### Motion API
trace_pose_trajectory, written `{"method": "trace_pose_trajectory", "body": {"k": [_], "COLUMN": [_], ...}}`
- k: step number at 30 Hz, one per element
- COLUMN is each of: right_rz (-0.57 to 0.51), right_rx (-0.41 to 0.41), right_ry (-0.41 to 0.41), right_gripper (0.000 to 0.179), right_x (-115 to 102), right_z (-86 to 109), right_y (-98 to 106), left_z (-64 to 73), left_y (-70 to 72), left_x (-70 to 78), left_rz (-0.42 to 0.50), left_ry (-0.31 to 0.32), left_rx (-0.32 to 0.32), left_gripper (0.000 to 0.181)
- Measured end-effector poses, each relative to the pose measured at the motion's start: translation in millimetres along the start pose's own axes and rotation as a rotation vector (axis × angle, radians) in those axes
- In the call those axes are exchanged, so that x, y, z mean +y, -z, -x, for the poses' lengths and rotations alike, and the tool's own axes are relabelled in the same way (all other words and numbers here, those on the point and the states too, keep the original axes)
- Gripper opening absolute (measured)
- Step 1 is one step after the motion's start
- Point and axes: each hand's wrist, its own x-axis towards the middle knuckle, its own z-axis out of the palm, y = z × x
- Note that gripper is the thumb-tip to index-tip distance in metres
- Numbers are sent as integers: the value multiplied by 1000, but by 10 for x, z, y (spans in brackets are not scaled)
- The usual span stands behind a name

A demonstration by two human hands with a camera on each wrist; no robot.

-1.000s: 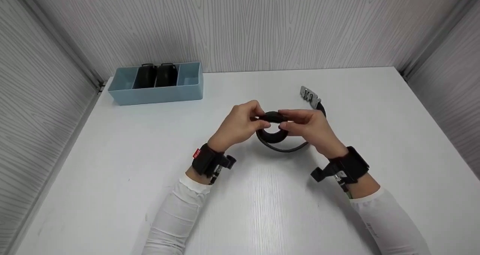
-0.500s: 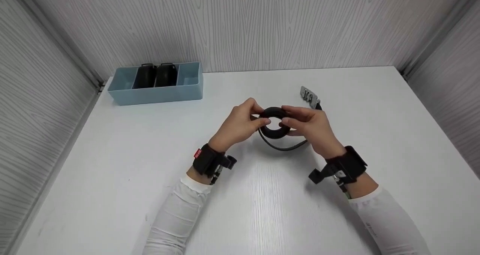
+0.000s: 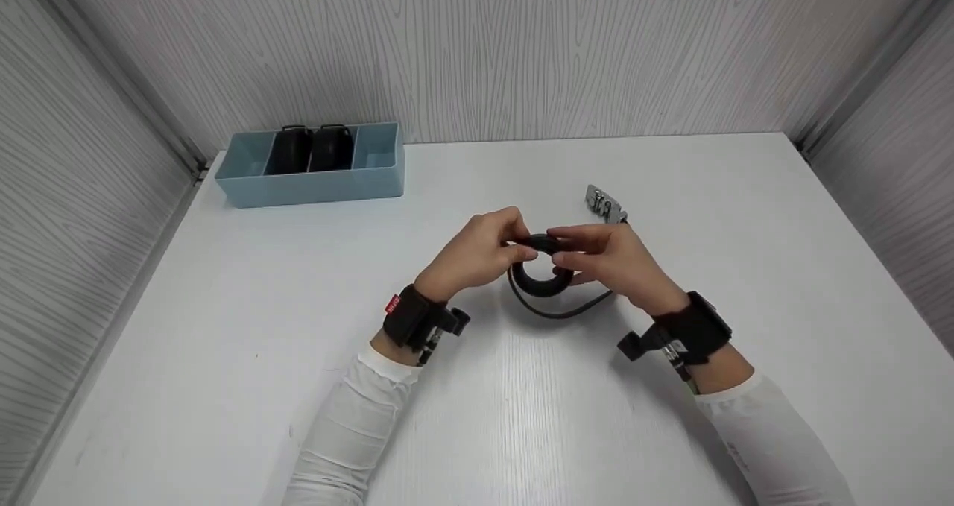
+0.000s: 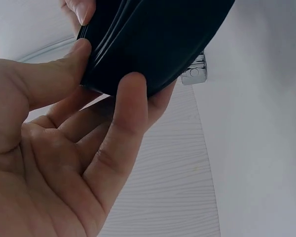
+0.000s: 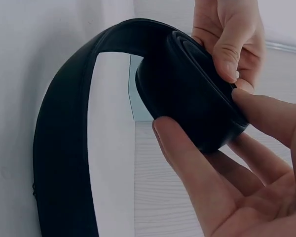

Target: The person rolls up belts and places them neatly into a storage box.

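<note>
A black belt (image 3: pixel 542 288) is wound into a ring-shaped coil between both hands, over the middle of the white table. My left hand (image 3: pixel 473 253) pinches the coil's left side with thumb and fingers. On the opposite side my right hand (image 3: pixel 622 264) grips it the same way. The belt's loose length curves below the coil and passes behind the right hand to a silver buckle (image 3: pixel 605 203). In the right wrist view several layers show at the coil's edge, and the unrolled strap (image 5: pixel 61 133) arcs away to the left. The coil (image 4: pixel 158 47) hides part of the buckle in the left wrist view.
A light blue divided box (image 3: pixel 320 189) stands at the table's back left. Two black rolled belts (image 3: pixel 311 150) sit in its middle compartments. Wood-grain panels (image 3: pixel 477 59) enclose the table at the back and both sides.
The coil faced the head camera half a second ago and now tilts, sitting slightly nearer. The buckle has slid a little left and nearer. Both hands keep hold of the belt.
</note>
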Motion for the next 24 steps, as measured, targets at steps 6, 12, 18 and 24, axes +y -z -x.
{"method": "trace_pose_trajectory", "body": {"k": [6,12,18,24], "right_rz": [-95,-177,-57,33], "right_rx": [79,144,70,-13], "right_ry": [18,38,36,17], "right_gripper": [47,47,46,46], "right_x": [16,28,5,-20], "right_z": [-15,-19,6,16], "right_y": [-11,-16,8,7], "left_z": [-10,-22,-11,-10], "left_y": [-19,-31,-25,-38], "left_x": [-25,-37,-22,-14], "left_rz": [89,109,64,5], "left_ry": [38,43,13,-6], "left_rx": [56,100,73,4], "left_gripper": [21,21,18,17]}}
